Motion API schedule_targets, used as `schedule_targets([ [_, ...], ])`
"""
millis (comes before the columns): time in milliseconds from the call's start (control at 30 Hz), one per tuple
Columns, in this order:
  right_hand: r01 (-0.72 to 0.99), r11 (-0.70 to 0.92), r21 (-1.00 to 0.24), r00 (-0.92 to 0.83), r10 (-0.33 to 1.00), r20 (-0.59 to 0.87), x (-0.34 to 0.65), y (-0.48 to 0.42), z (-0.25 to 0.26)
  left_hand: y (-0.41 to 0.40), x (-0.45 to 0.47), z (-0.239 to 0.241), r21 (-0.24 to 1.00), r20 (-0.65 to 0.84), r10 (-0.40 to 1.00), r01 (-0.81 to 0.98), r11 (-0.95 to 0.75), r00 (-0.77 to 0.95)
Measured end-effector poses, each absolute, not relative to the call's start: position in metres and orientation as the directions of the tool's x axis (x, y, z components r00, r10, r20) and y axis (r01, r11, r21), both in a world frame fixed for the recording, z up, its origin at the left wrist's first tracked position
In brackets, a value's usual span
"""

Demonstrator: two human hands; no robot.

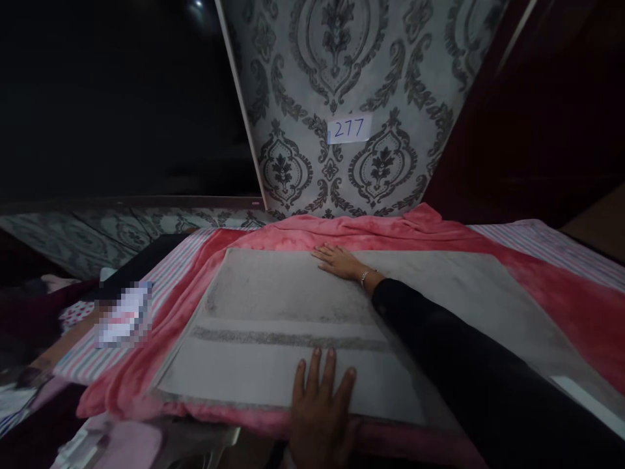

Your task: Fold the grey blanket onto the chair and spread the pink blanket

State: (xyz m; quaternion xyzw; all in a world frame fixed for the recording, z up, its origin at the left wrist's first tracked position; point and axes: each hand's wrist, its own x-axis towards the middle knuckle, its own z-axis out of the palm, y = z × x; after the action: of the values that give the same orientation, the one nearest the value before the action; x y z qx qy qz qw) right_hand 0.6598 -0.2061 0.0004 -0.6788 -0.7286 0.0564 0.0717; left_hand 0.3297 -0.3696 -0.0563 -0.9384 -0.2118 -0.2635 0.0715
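A grey towel (273, 286) with a darker woven band across it lies spread flat on a pink-red fleece blanket (312, 228). My right hand (339, 262), with a bracelet at the wrist and a black sleeve, reaches across to the towel's far side. It rests palm down there, its fingers stretched out to the left. My left hand (319, 404) lies over the near edge of the towel, fingers spread and pointing away from me. Neither hand grips anything. The black right sleeve hides part of the towel's right half.
Beneath the blanket is a striped cloth (551, 244). A large dark screen (122, 104) stands at the left, and a dark red panel (532, 124) at the right. Patterned wallpaper behind bears a paper label (349, 129) reading 277. A pink seat (131, 443) shows at the lower left.
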Motion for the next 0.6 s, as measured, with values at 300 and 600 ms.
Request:
schedule_targets([
  [300,0.964,0.163,-0.209,-0.151,0.986,0.073,0.609,-0.330,0.021,-0.367,0.328,-0.036,0.051,0.481,0.366,0.392,-0.919,0.796],
  [600,0.912,0.281,-0.300,-0.264,0.960,0.098,0.565,-0.464,0.002,-0.328,0.356,0.047,0.449,0.191,0.194,0.090,-0.889,0.962],
])
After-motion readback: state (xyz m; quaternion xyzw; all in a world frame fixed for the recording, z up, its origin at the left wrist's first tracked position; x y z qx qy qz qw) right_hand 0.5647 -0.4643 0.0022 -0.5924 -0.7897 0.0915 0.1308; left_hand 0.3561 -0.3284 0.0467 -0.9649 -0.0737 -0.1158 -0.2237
